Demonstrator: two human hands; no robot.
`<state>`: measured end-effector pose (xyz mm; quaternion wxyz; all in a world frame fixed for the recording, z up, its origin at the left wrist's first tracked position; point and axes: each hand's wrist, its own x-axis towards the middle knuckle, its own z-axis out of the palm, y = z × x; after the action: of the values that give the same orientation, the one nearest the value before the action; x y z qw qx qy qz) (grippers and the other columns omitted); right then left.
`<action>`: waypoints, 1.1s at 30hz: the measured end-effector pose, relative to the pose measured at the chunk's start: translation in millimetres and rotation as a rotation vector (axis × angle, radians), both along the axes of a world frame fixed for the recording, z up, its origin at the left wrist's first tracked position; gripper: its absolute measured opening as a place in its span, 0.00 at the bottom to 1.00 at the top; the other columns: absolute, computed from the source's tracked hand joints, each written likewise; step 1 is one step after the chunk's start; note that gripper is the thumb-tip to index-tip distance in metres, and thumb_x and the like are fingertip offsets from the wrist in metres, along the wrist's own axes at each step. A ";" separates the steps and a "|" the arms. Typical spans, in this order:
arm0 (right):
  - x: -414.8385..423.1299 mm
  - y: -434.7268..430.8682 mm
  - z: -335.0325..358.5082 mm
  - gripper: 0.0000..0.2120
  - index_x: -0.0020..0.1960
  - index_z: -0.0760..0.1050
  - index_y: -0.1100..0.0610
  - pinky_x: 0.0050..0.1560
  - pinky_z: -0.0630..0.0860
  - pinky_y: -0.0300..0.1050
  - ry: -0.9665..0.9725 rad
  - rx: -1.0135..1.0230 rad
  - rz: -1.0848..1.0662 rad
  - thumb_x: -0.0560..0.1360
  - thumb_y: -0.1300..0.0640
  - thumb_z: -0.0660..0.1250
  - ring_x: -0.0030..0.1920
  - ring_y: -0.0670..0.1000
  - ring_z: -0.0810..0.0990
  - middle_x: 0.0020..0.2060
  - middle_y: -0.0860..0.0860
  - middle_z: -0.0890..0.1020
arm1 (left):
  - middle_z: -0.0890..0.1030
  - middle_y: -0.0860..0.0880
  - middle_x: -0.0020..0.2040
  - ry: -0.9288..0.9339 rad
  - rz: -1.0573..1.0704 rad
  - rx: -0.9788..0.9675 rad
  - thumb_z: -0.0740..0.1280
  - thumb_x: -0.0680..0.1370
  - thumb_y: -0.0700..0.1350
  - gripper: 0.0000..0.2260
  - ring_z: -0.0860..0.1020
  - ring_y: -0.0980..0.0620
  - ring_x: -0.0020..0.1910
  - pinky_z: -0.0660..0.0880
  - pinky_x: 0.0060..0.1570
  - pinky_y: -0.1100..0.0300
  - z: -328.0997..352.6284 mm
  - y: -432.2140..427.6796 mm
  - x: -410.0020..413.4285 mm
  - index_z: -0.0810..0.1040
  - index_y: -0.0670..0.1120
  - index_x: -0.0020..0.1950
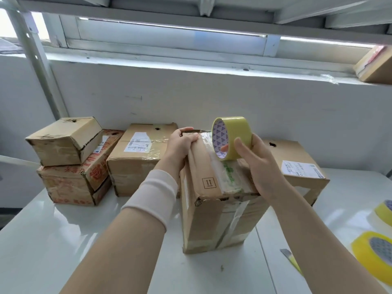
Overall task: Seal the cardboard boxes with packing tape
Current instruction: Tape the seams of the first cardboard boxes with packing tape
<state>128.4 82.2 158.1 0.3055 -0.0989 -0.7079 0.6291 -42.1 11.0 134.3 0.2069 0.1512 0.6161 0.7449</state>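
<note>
A tall cardboard box (214,217) stands on the white table (63,240) in front of me, its top and front seam covered by clear tape. My left hand (182,143) grips the box's far top edge, fingers curled over it. My right hand (254,162) holds a roll of yellowish packing tape (233,134) upright just above the box's top, thumb on the outside and a fingertip inside the core. A strip of tape seems to run from the roll down onto the box top.
More cardboard boxes stand behind: a stack of two at left (72,162), one at centre (137,158), one at right (297,166). Two more yellow tape rolls (373,255) and a utility knife (290,259) lie on the table at right. A box (375,64) sits on the windowsill.
</note>
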 end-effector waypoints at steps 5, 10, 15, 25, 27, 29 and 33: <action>-8.8 -2.6 6.2 0.10 0.56 0.73 0.58 0.36 0.75 0.29 -0.108 0.179 -0.085 0.76 0.56 0.66 0.37 0.40 0.83 0.40 0.49 0.84 | 0.78 0.49 0.41 -0.035 0.027 -0.011 0.67 0.75 0.35 0.11 0.76 0.55 0.35 0.72 0.28 0.67 -2.0 3.5 -7.9 0.76 0.44 0.57; 17.6 -16.0 12.5 0.17 0.44 0.79 0.52 0.30 0.79 0.37 -0.004 0.089 -0.207 0.64 0.40 0.69 0.30 0.42 0.81 0.29 0.48 0.83 | 0.78 0.50 0.40 0.006 0.037 -0.063 0.68 0.74 0.36 0.11 0.76 0.55 0.35 0.71 0.26 0.69 -4.5 3.9 -9.9 0.77 0.46 0.55; 44.9 -20.6 -4.7 0.18 0.51 0.75 0.52 0.40 0.77 0.33 0.011 0.103 -0.088 0.68 0.42 0.68 0.44 0.44 0.83 0.40 0.48 0.86 | 0.78 0.49 0.43 0.012 0.008 -0.064 0.67 0.75 0.37 0.11 0.76 0.54 0.38 0.73 0.34 0.63 -7.7 6.8 -13.3 0.77 0.45 0.56; 58.8 -36.5 20.0 0.20 0.44 0.76 0.50 0.27 0.72 0.29 -0.069 0.163 -0.140 0.60 0.38 0.66 0.29 0.41 0.81 0.28 0.46 0.83 | 0.77 0.50 0.39 -0.028 0.040 -0.094 0.67 0.75 0.36 0.11 0.73 0.55 0.32 0.65 0.18 0.72 -5.1 8.9 -17.7 0.77 0.45 0.56; 75.1 -40.1 24.9 0.22 0.43 0.77 0.51 0.27 0.72 0.29 -0.095 0.128 -0.132 0.59 0.36 0.64 0.29 0.42 0.81 0.29 0.48 0.84 | 0.77 0.51 0.39 -0.026 0.049 -0.105 0.67 0.75 0.36 0.12 0.73 0.56 0.32 0.66 0.20 0.72 -4.9 10.5 -19.4 0.78 0.45 0.57; 89.1 -40.8 19.7 0.23 0.44 0.78 0.52 0.29 0.73 0.29 -0.135 0.106 -0.135 0.59 0.36 0.63 0.30 0.44 0.82 0.31 0.49 0.84 | 0.77 0.50 0.39 -0.024 0.053 -0.114 0.67 0.75 0.36 0.12 0.74 0.56 0.33 0.67 0.21 0.72 -5.0 14.0 -20.1 0.78 0.45 0.57; 96.3 -54.0 -23.7 0.24 0.45 0.77 0.55 0.31 0.76 0.36 -0.224 0.015 -0.145 0.61 0.38 0.63 0.32 0.48 0.83 0.31 0.52 0.84 | 0.78 0.50 0.40 -0.009 0.049 -0.118 0.67 0.75 0.36 0.13 0.75 0.56 0.35 0.70 0.28 0.67 -7.2 16.7 -20.6 0.78 0.44 0.58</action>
<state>224.7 28.2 134.5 0.2699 -0.2170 -0.7331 0.5854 -62.7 27.6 127.2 0.1998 0.1200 0.6615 0.7128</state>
